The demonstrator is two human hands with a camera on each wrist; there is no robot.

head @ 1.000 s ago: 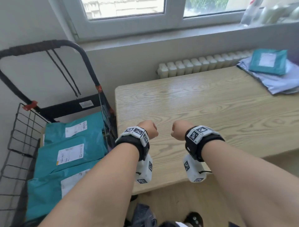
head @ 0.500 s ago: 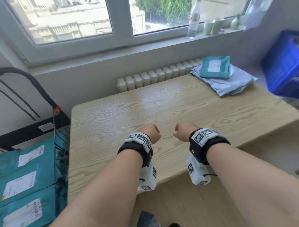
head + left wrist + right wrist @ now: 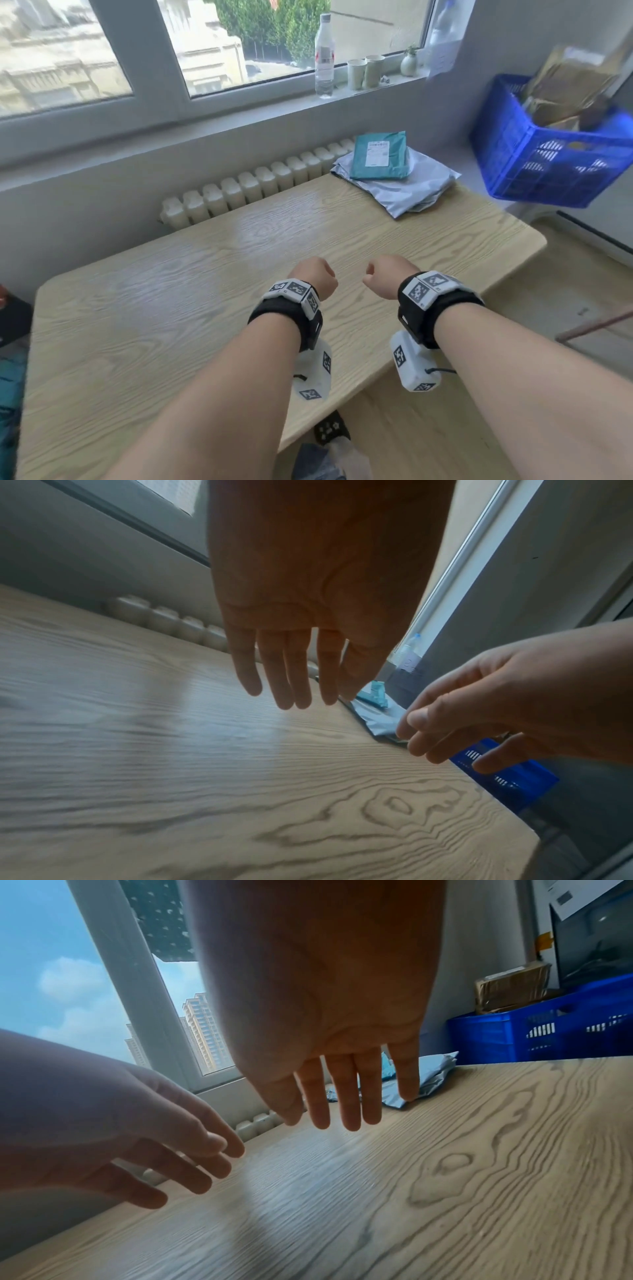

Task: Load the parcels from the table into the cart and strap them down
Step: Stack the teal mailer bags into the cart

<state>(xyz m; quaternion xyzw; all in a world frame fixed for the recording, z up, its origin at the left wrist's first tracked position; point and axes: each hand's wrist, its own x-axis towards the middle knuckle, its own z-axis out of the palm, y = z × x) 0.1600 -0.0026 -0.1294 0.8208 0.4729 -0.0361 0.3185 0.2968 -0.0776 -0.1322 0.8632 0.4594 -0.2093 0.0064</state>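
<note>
Pale wood-grain bench [image 3: 144, 329] fills the view beneath a wide window. At nine o'clock, a sliver of teal parcels [image 3: 8, 394] shows at the frame's edge, presumably in the cart, which is otherwise out of view. At centre, the left hand [image 3: 308, 610] hovers over the bench, its grip apart and empty; just beside it the right hand [image 3: 329, 1020] likewise hangs with relaxed, parted fingers. At one o'clock, well apart from both hands, a flat teal plastic mailer with a white label [image 3: 380, 156] lies atop a crumpled grey plastic mailer bag [image 3: 411, 190]. Both look light, soft and slippery; pinching an edge or sliding fingers underneath seems wisest. At two o'clock hangs a blue slotted plastic crate [image 3: 548, 164].
</note>
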